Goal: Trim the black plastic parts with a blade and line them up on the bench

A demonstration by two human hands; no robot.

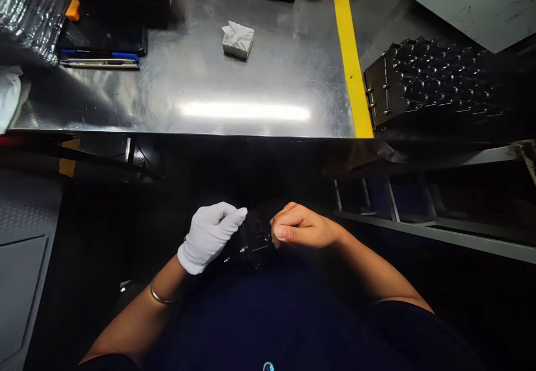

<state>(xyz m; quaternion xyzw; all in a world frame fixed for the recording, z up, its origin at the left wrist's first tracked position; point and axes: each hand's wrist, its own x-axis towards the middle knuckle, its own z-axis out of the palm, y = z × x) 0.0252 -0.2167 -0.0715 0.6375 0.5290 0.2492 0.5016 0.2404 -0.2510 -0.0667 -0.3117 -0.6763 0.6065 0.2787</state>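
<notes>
The left hand (234, 218), in a white glove, is drawn closed, thumb and forefinger meeting in a pinch that appears to have hold of the near side of a small dark piece (254, 242). The bare right hand (277, 234) is closed too, fingers curled under and thumb laid against them; it seems to grip the other end, though the contact itself is lost in shadow. A metal bangle (159, 295) circles the left wrist.

The dark piece is between the two hands, in front of the person's dark shirt (251, 315) and short of the table (176, 81). The work looks to be under way, since the piece is up in both hands; what is done on it and what is left cannot be told. It looks thin, black or see-through, with fine wire-like lines, a small hook shape towards the right hand and a few bright metallic glints. Its full outline melts into the dark behind.

Farther off, on the table, sits a small white wrapped packet (238, 41). A yellow strip (350, 70) runs along the right, with a dark rack (431, 75) of shiny wire loops beyond it. A blue pen (125, 56) lies far left.
</notes>
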